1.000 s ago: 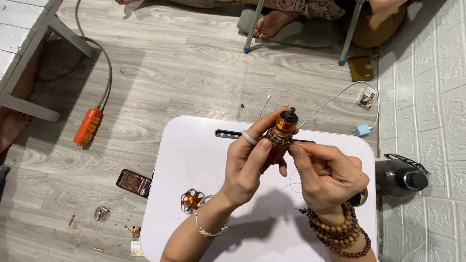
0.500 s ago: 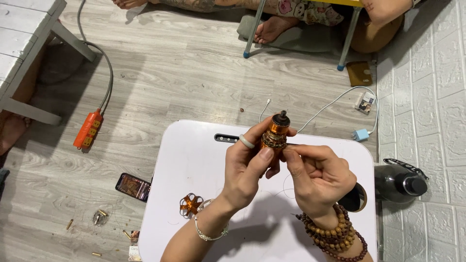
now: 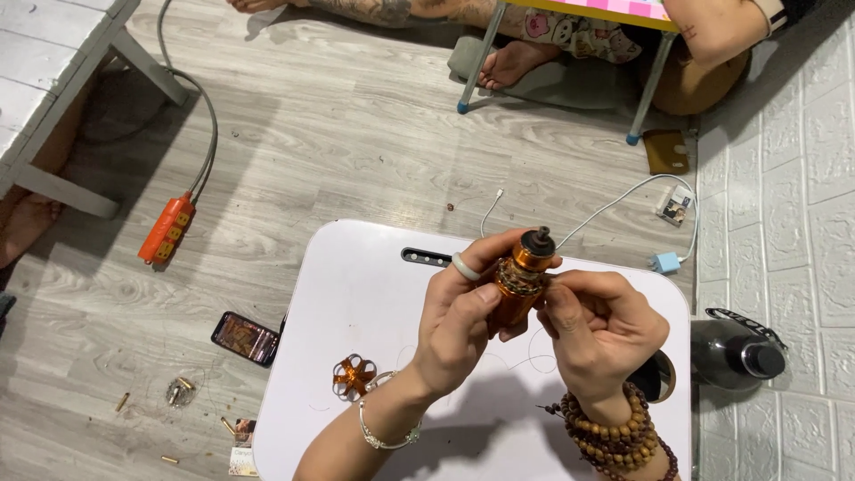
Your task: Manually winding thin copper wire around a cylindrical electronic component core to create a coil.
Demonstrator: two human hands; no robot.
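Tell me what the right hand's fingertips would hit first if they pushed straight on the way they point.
The right hand points left, fingertips already at the orange, wire-wound cylindrical part. Going straight on, it would likely press into that part, then the left hand gripping it from the other side.

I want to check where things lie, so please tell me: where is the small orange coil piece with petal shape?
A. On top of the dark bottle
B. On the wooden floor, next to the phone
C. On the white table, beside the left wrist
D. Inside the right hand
C: the small orange coil piece lies on the white table, just left of the left hand's wrist.
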